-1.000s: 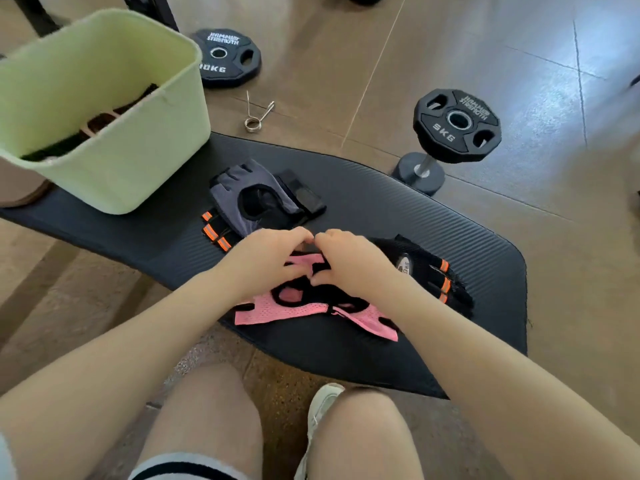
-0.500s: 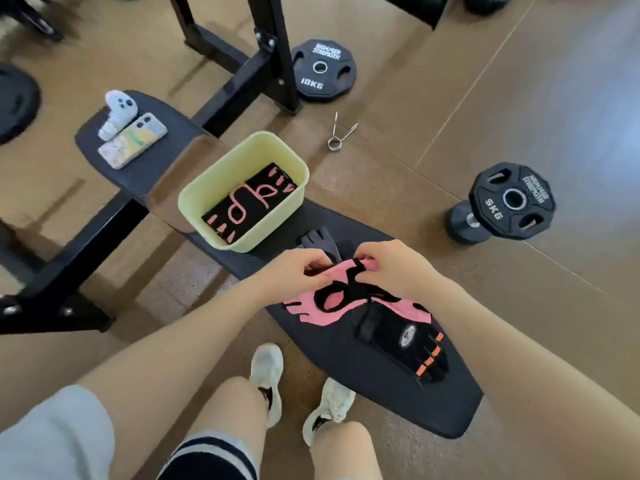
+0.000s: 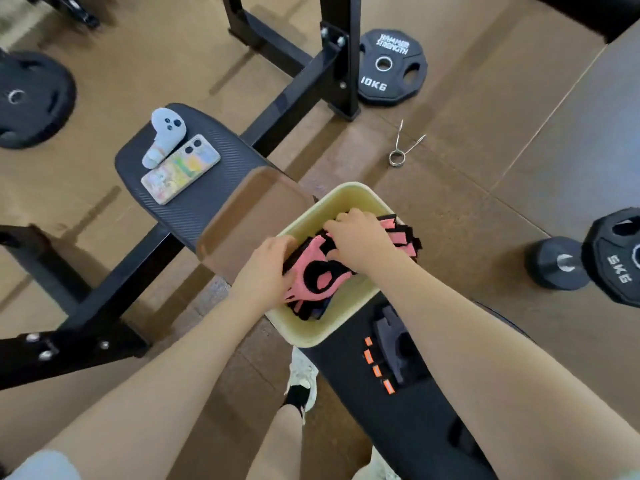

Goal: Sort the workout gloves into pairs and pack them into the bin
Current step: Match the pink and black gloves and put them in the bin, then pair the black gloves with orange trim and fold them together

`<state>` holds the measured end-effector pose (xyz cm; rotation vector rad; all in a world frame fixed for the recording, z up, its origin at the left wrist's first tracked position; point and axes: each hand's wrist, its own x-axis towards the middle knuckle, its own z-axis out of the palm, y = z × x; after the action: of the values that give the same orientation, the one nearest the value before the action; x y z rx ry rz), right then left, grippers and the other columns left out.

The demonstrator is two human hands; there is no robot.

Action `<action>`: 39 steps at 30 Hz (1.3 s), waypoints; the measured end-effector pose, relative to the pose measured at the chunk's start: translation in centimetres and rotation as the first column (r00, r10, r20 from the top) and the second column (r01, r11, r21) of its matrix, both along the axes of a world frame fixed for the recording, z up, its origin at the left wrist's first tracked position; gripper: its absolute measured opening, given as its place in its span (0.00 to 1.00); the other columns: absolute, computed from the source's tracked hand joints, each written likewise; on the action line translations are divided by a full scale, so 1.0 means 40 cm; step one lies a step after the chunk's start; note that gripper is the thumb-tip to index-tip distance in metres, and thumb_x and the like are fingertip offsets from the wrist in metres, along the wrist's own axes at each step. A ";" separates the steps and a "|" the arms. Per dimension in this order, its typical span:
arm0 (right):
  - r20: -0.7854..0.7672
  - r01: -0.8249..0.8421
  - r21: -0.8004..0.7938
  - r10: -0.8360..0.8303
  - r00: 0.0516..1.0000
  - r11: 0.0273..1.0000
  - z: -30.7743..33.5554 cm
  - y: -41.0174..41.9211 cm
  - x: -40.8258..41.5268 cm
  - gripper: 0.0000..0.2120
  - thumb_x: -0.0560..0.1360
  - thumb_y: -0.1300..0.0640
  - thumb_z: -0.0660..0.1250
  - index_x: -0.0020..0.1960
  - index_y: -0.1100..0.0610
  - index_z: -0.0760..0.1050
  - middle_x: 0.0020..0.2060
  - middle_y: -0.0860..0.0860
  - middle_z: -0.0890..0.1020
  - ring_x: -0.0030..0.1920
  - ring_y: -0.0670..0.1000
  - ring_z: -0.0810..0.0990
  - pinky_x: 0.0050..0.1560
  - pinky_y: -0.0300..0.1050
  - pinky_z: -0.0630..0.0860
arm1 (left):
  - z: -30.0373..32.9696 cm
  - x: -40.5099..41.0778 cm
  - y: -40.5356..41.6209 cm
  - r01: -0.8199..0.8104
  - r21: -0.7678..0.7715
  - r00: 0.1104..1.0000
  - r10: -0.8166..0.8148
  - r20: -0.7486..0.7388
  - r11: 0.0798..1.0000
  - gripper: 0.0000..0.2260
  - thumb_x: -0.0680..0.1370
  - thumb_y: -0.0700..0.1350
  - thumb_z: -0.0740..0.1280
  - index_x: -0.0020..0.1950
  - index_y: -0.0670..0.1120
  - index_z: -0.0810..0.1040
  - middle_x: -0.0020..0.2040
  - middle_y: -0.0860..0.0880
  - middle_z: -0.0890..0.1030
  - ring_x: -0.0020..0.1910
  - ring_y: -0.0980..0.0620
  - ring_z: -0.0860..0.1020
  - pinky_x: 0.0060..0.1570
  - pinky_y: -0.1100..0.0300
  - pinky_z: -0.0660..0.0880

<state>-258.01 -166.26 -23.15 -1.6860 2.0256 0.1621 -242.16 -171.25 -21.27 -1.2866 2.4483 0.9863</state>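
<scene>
A pale green bin stands on the black bench pad. Inside it lie pink-and-black workout gloves, with more pink-and-black fabric at the bin's far side. My left hand grips the near edge of the pink gloves inside the bin. My right hand presses down on the same gloves with curled fingers. A grey-and-black glove with orange tabs lies on the pad just past the bin, partly hidden by my right forearm.
A phone and a white controller rest on the bench's other pad. A 10 kg plate, a spring collar clip, a 5 kg dumbbell and another plate lie on the brown floor. Black rack legs run behind.
Both hands lifted the pink gloves off the bench pad and carried them left into the bin. The camera view swung toward the bin.
</scene>
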 end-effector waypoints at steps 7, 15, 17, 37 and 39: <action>-0.085 0.277 0.016 -0.275 0.958 0.961 -0.042 0.101 0.032 0.21 0.71 0.62 0.68 0.62 0.62 0.69 0.59 0.60 0.74 0.57 0.61 0.75 0.53 0.52 0.74 | -0.086 -0.007 0.046 0.391 0.052 0.908 -0.395 0.144 0.919 0.24 0.77 0.41 0.59 0.72 0.47 0.60 0.72 0.45 0.61 0.67 0.44 0.66 0.56 0.50 0.72; 0.089 0.369 0.547 -0.491 0.867 0.751 -0.133 0.019 -0.008 0.35 0.78 0.52 0.53 0.75 0.52 0.33 0.76 0.54 0.42 0.75 0.62 0.49 0.73 0.58 0.48 | -0.219 -0.021 0.071 0.383 0.270 0.792 -0.465 0.396 0.883 0.33 0.78 0.43 0.57 0.73 0.60 0.39 0.75 0.47 0.35 0.74 0.37 0.41 0.65 0.44 0.64; 0.121 0.348 0.599 -0.511 0.851 0.721 -0.166 0.011 -0.011 0.33 0.79 0.48 0.51 0.75 0.51 0.33 0.76 0.52 0.39 0.75 0.60 0.44 0.74 0.57 0.43 | -0.237 -0.014 0.069 0.388 0.300 0.762 -0.487 0.427 0.871 0.33 0.79 0.44 0.57 0.72 0.61 0.37 0.75 0.48 0.33 0.74 0.38 0.40 0.67 0.44 0.63; 0.255 0.751 0.206 -0.775 0.578 0.628 0.027 0.838 -0.020 0.12 0.78 0.59 0.56 0.58 0.56 0.74 0.56 0.54 0.78 0.55 0.55 0.76 0.56 0.48 0.72 | -0.023 -0.107 0.472 0.411 -0.066 0.882 -0.415 -0.224 0.909 0.16 0.74 0.41 0.59 0.60 0.40 0.74 0.60 0.41 0.73 0.58 0.41 0.72 0.56 0.46 0.72; 0.204 0.697 0.271 -0.747 0.633 0.664 -0.008 0.962 -0.003 0.14 0.79 0.58 0.56 0.62 0.56 0.73 0.61 0.53 0.76 0.60 0.56 0.74 0.59 0.51 0.72 | -0.068 -0.098 0.579 0.429 0.027 0.892 -0.419 -0.170 0.903 0.17 0.75 0.40 0.61 0.63 0.42 0.71 0.63 0.43 0.71 0.61 0.42 0.70 0.59 0.46 0.71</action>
<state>-258.13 -127.80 -23.49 -0.6208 2.2018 -0.1940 -246.08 -148.08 -23.99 -0.6211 2.6277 1.0635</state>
